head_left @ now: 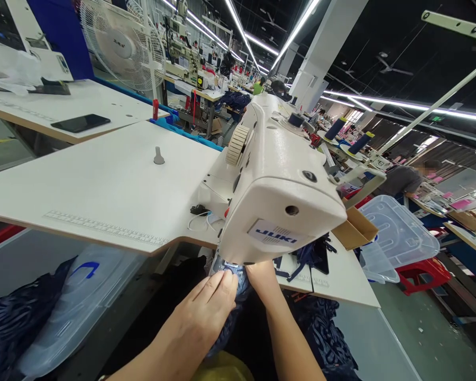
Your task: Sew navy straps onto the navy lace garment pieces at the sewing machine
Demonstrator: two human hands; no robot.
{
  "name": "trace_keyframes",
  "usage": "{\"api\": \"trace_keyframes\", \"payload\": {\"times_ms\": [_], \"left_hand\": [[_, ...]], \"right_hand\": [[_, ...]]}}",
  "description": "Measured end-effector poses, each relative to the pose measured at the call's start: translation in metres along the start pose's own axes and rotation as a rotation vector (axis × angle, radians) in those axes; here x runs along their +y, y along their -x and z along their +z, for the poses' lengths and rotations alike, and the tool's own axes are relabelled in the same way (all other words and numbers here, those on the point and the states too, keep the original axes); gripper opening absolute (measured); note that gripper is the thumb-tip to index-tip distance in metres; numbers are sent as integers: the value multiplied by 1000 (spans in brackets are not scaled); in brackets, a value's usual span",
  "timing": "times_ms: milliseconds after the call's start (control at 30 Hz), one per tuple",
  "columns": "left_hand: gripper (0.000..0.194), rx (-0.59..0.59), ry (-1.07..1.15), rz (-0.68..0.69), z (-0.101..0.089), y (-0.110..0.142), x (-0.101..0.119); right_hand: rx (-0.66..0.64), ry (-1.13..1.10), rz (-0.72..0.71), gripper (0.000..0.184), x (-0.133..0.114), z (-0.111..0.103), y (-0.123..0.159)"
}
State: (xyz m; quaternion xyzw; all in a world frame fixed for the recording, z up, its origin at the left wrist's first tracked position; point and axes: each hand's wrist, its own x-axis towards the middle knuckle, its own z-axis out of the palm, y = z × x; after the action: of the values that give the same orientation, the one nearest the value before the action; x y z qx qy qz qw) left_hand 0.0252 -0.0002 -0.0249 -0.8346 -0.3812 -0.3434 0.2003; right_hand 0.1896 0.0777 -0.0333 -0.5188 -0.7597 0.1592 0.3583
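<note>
A white sewing machine (289, 185) marked JUKI stands in front of me, its head hiding the needle area. Navy patterned fabric (244, 283) runs from under the head down toward my lap. My left hand (208, 304) is closed on the left side of this fabric, fingers pressed together and thumb underneath. On the other side, my right hand (262, 278) reaches below the machine head against the fabric's right edge. Its fingertips are hidden there, so its grip does not show.
A small grey metal piece (158, 156) and a phone (81, 123) lie on the white tables at left. Clear plastic bins (91, 296) with navy fabric flank me. At right are a cardboard box (355, 227), another clear bin (400, 227) and a red stool (422, 275).
</note>
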Motion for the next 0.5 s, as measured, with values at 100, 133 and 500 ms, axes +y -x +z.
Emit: {"api": "trace_keyframes", "payload": {"times_ms": [100,133,500], "left_hand": [[29,-47,1,37,-2,1,-1],[29,-42,5,28,-2,1,-1],[31,20,60,-43,12,1,3]], "right_hand": [[-26,-84,51,36,-9,-6,0],[-32,-112,77,36,-12,-7,1],[-64,-22,173,33,-3,-5,1]]}}
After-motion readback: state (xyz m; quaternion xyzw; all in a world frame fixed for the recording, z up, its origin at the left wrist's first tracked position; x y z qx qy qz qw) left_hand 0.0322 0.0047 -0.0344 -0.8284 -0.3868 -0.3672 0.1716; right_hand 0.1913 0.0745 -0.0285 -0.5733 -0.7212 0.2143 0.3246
